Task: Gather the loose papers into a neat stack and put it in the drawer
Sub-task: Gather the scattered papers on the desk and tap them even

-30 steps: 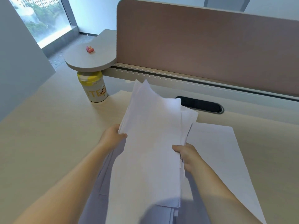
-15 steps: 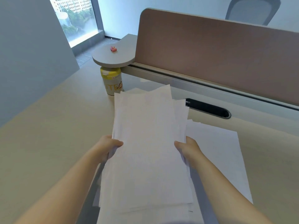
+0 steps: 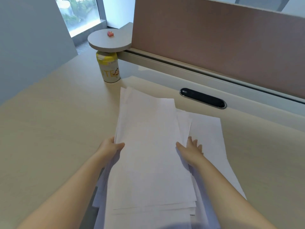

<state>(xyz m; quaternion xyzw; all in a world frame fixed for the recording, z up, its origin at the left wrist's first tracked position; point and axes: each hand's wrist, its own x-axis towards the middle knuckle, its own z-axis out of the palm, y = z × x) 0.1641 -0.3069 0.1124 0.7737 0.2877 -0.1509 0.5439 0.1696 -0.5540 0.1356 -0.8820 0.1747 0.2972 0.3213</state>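
Observation:
A loose stack of white papers [image 3: 148, 146] lies in front of me on the pale wooden desk [image 3: 49, 129], its edges uneven. My left hand [image 3: 110, 146] grips the stack's left edge, thumb on top. My right hand [image 3: 191, 148] rests at the stack's right edge with fingers spread and straight, lying on a separate white sheet [image 3: 209, 138] that sticks out to the right. No drawer is in view.
A yellow-lidded white canister [image 3: 109, 68] stands at the back left under a round grey shelf [image 3: 109, 41] bearing a small pink object [image 3: 110, 33]. A brown partition panel [image 3: 214, 43] lines the desk's far edge, with a black cable slot [image 3: 203, 97] before it.
The stack has come down from a raised tilt toward the desk. My right hand has released its grip on the right edge and spread its fingers onto the sheet beside it.

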